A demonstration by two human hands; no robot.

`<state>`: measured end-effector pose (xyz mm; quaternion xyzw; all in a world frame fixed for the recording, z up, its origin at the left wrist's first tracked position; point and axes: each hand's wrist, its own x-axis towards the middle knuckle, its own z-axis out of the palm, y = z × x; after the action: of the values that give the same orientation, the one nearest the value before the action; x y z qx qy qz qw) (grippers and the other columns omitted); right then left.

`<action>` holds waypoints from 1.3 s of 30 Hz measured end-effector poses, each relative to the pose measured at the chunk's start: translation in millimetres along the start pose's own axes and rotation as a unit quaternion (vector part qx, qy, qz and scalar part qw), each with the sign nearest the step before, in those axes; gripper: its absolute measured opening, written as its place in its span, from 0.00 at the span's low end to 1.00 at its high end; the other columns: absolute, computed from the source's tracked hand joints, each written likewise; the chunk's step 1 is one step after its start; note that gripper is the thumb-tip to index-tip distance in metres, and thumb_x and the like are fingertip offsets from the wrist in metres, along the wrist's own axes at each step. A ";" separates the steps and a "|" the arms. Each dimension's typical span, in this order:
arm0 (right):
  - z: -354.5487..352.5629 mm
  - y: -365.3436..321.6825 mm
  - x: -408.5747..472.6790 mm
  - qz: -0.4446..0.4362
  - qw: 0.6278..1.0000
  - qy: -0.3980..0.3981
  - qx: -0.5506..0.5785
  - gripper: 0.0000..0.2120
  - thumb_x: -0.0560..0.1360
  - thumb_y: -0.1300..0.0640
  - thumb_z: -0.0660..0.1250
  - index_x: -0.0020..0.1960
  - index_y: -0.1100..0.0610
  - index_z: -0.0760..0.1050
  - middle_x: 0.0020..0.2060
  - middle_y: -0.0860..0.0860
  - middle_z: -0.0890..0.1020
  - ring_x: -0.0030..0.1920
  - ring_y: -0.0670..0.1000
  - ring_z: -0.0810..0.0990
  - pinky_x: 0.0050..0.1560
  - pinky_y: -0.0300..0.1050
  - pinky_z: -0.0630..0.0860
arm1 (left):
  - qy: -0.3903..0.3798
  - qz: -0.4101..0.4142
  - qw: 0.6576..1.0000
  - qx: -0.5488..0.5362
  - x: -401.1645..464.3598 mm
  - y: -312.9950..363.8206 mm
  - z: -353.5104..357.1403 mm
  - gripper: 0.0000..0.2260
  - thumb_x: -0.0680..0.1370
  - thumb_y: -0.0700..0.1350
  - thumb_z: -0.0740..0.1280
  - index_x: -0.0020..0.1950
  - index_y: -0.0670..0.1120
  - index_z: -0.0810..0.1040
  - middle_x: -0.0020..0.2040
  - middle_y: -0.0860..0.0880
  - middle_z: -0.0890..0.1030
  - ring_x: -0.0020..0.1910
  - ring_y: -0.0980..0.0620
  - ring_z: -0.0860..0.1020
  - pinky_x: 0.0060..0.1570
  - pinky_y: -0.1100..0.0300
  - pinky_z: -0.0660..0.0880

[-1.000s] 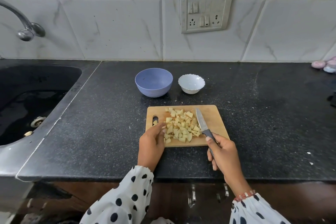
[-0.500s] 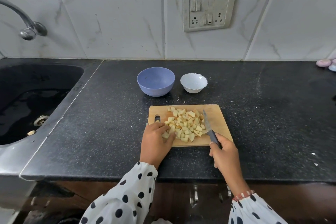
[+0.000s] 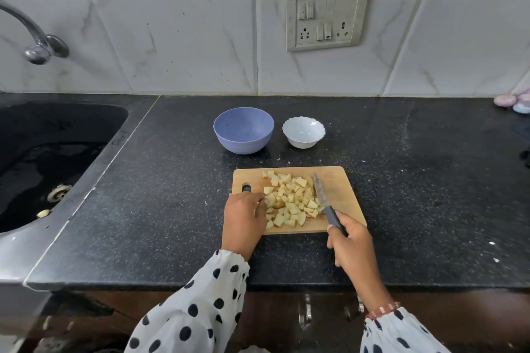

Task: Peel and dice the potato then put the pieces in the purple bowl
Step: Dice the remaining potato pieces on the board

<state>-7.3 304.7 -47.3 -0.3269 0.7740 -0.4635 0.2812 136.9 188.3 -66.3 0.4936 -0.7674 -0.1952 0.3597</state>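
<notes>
A heap of pale diced potato pieces lies on the wooden cutting board near the counter's front. My left hand rests at the heap's left side with curled fingers touching the pieces. My right hand grips the grey handle of a knife, whose blade lies along the heap's right edge. The purple bowl stands behind the board with nothing in it.
A small white scalloped bowl stands right of the purple bowl. A black sink with a tap takes up the left. Pastel objects lie at the far right by the tiled wall.
My left hand has moved in against the left side of the potato heap. The knife blade has shifted closer to the heap's right side.
</notes>
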 end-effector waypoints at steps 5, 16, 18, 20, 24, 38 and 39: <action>2.3 -2.0 0.3 -0.007 1.000 -0.007 0.006 0.18 0.78 0.64 0.59 0.66 0.53 0.72 0.30 0.50 0.73 0.25 0.47 0.68 0.21 0.36 0.66 | 0.006 0.012 1.000 -0.025 3.3 6.6 -3.9 0.08 0.74 0.39 0.67 0.52 0.42 0.82 0.42 0.45 0.83 0.44 0.45 0.77 0.48 0.56 0.71; -12.1 7.2 -1.8 0.014 0.998 0.050 0.025 0.19 0.78 0.63 0.60 0.67 0.53 0.70 0.29 0.53 0.73 0.24 0.48 0.67 0.21 0.37 0.66 | -0.061 0.129 0.988 -0.060 6.2 40.2 21.7 0.03 0.71 0.41 0.72 0.43 0.47 0.83 0.34 0.50 0.82 0.37 0.49 0.76 0.46 0.54 0.71; -18.9 11.7 -1.1 0.018 0.998 0.059 0.024 0.19 0.78 0.63 0.60 0.68 0.53 0.70 0.29 0.53 0.74 0.24 0.47 0.68 0.21 0.37 0.67 | -0.079 0.153 0.984 -0.048 3.7 51.4 35.0 0.03 0.70 0.41 0.72 0.42 0.47 0.83 0.34 0.49 0.82 0.37 0.47 0.77 0.47 0.52 0.71; -26.8 14.4 1.0 0.016 0.998 0.056 0.018 0.19 0.78 0.63 0.60 0.67 0.53 0.70 0.28 0.52 0.74 0.22 0.45 0.68 0.21 0.37 0.66 | -0.082 0.166 0.983 -0.023 2.6 61.6 49.4 0.04 0.69 0.41 0.73 0.42 0.47 0.83 0.34 0.49 0.82 0.37 0.46 0.77 0.49 0.50 0.71; -46.6 21.6 6.3 0.005 0.999 0.043 -0.014 0.18 0.77 0.63 0.61 0.66 0.53 0.72 0.30 0.45 0.75 0.26 0.42 0.70 0.27 0.37 0.67 | -0.093 0.153 0.983 0.028 0.5 78.5 73.2 0.03 0.71 0.42 0.71 0.43 0.48 0.83 0.35 0.49 0.81 0.41 0.46 0.77 0.64 0.44 0.64; -60.2 26.4 -5.5 -0.096 0.973 0.012 -0.210 0.21 0.79 0.54 0.59 0.71 0.50 0.65 0.50 0.53 0.81 0.45 0.53 0.80 0.42 0.43 0.74 | -0.035 0.150 0.974 0.169 -5.8 79.7 86.3 0.14 0.59 0.36 0.77 0.42 0.47 0.82 0.32 0.51 0.80 0.42 0.45 0.79 0.60 0.35 0.55; -59.5 26.6 -5.2 -0.098 0.971 0.011 -0.216 0.21 0.79 0.54 0.59 0.71 0.50 0.65 0.49 0.53 0.81 0.44 0.53 0.80 0.41 0.43 0.73 | -0.037 0.150 0.973 0.170 -5.2 80.2 86.2 0.14 0.59 0.37 0.78 0.41 0.47 0.82 0.31 0.51 0.79 0.42 0.45 0.79 0.60 0.35 0.55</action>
<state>-54.5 349.9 -46.1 -0.4491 0.8230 -0.3145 0.1482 24.5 223.2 -73.0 0.4193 -0.8674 -0.0236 0.2668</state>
